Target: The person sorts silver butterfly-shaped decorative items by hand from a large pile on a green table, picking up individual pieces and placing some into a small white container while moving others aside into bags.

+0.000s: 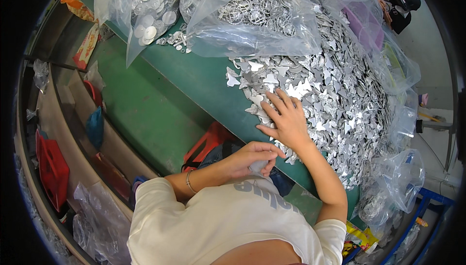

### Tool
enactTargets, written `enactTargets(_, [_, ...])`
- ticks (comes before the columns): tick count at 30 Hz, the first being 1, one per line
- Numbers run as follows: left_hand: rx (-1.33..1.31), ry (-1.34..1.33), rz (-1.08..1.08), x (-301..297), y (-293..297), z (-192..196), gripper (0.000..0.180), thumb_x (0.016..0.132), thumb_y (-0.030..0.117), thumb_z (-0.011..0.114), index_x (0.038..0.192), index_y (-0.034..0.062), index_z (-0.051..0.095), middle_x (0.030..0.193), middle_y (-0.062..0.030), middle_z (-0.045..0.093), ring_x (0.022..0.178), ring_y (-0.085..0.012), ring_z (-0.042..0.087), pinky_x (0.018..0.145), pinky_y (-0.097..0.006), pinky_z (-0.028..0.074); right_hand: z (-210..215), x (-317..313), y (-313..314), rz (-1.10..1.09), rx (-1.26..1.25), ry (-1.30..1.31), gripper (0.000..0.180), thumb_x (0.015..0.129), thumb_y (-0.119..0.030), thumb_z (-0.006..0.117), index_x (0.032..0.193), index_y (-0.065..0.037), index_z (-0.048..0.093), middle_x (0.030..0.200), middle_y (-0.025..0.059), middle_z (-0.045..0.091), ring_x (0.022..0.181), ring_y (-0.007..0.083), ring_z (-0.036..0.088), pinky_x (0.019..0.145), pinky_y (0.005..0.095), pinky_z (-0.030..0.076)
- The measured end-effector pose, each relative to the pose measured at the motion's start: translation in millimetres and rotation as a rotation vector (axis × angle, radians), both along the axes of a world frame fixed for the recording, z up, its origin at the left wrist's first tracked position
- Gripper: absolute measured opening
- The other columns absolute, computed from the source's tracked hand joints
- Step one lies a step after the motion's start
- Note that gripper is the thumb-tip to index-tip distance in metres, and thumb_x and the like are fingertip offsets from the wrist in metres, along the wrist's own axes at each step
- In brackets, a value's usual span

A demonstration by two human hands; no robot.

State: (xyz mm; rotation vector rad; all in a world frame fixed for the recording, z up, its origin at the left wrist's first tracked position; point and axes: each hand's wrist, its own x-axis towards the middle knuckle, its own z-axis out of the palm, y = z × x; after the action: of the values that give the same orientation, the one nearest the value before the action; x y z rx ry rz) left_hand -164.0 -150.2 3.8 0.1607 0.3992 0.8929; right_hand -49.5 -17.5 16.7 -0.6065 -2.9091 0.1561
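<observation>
- Right hand (290,121): released, fingers spread over the flat silver pieces (335,104).
- These lie heaped across the green counter (208,80).
- Left hand (246,160): half-curled near the counter's edge; I cannot tell whether it grasps anything.

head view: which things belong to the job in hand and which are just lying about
Seem part of the job:
right hand, on the flat, lobed silver pieces
left hand, contents unclear
green tabletop

Apparently just lying about:
clear bag of silver discs, untouched
teal pouch
yellow packet, lower right
</observation>
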Motion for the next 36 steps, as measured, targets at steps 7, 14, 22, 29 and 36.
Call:
enactTargets(7, [0.009, 0.017, 0.044, -4.1, 3.4, -8.2, 0.025, 0.09, 0.014, 0.049, 0.11, -0.0015, 0.054, 0.064, -0.0053, 0.049, 0.057, -0.0125, 0.047, 0.058, -0.029, 0.041, -0.4, 20.8, 2.4, -0.206, 0.05, 0.142, 0.045, 0.065, -0.02, 0.07, 0.106, -0.013, 0.056, 0.109, 0.0104, 0.05, 0.096, 0.0294, 0.048, 0.075, 0.0377, 0.037])
enactTargets(14, [-0.023, 0.001, 0.07, -2.5, 6.4, -11.6, 0.025, 0.09, 0.013, 0.048, 0.11, -0.0017, 0.054, 0.063, -0.0049, 0.049, 0.057, -0.0121, 0.047, 0.058, -0.029, 0.041, -15.2, 44.2, 27.6, -0.391, 0.004, 0.335, 0.021, 0.075, -0.005, 0.061, 0.096, -0.003, 0.056, 0.106, 0.0126, 0.051, 0.091, 0.03, 0.048, 0.075, 0.0392, 0.037])
enactTargets(22, [0.011, 0.034, 0.004, 1.6, 9.8, -17.9, 0.022, 0.09, 0.014, 0.048, 0.105, -0.0012, 0.055, 0.063, -0.0051, 0.049, 0.055, -0.012, 0.046, 0.055, -0.027, 0.04, 13.6, -3.7, 2.2, -0.022, -0.064, 0.133, 0.046, 0.069, -0.02, 0.07, 0.112, -0.013, 0.056, 0.124, 0.0092, 0.047, 0.117, 0.0333, 0.04, 0.091, 0.0447, 0.037])
enactTargets(29, [0.1, 0.218, -0.026, 3.9, 9.6, -18.6, 0.022, 0.092, 0.016, 0.048, 0.102, -0.0016, 0.056, 0.062, -0.0038, 0.048, 0.054, -0.0111, 0.046, 0.053, -0.024, 0.038, -1.5, -17.4, 23.0, 0.087, 0.001, 0.064, 0.033, 0.074, -0.026, 0.065, 0.105, -0.014, 0.057, 0.123, 0.0059, 0.048, 0.119, 0.0298, 0.04, 0.097, 0.048, 0.031])
enactTargets(36, [0.106, 0.269, -0.01, 5.5, 11.0, -12.0, 0.021, 0.092, 0.014, 0.046, 0.102, -0.002, 0.056, 0.06, -0.0028, 0.047, 0.054, -0.0107, 0.046, 0.053, -0.023, 0.038, -6.1, 8.8, 48.1, -0.059, 0.159, 0.279, 0.033, 0.065, 0.002, 0.057, 0.096, -0.008, 0.056, 0.103, 0.0126, 0.054, 0.099, 0.03, 0.052, 0.087, 0.0429, 0.04])
